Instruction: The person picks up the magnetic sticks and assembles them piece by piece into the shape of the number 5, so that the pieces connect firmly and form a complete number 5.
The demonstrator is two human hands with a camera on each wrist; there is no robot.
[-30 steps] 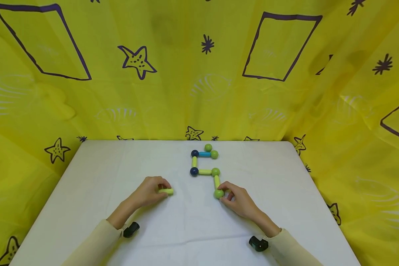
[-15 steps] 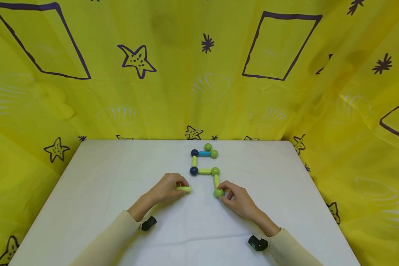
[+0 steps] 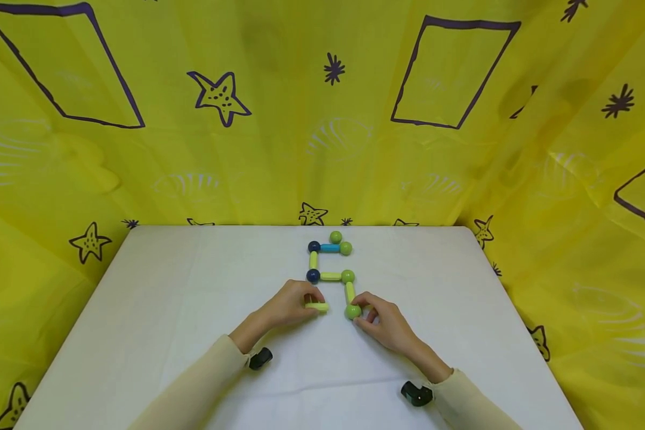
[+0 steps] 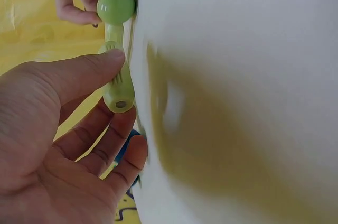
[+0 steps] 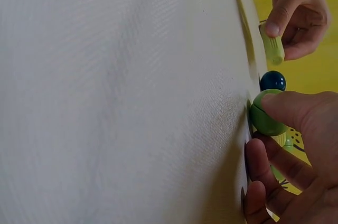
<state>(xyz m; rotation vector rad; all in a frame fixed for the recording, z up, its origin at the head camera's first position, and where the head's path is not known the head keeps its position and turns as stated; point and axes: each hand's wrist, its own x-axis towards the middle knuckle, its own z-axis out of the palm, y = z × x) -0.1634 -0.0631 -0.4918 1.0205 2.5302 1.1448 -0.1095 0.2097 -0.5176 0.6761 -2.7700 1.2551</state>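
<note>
My left hand [image 3: 292, 303] pinches a light green magnetic rod [image 3: 318, 307] between thumb and fingers; in the left wrist view its near end shows a small metal disc. A short gap separates the rod from a green ball [image 3: 353, 312], which my right hand [image 3: 384, 322] pinches. From that ball a light green rod [image 3: 350, 292] runs back to another green ball [image 3: 347, 276]. There the chain turns left along a rod [image 3: 331, 276] to a dark blue ball [image 3: 313, 275]. A further rod [image 3: 314, 260], a second dark blue ball [image 3: 314, 246] and a blue rod [image 3: 330, 248] continue it.
At the chain's far end sits a green ball [image 3: 346, 248], with another green ball [image 3: 335, 237] close behind it. White cloth covers the table [image 3: 204, 269]. A yellow patterned curtain [image 3: 279, 155] stands along the back and sides.
My left hand has moved right with the light green rod, closing most of the distance to the held green ball. My right hand and the chain have stayed in place.
</note>
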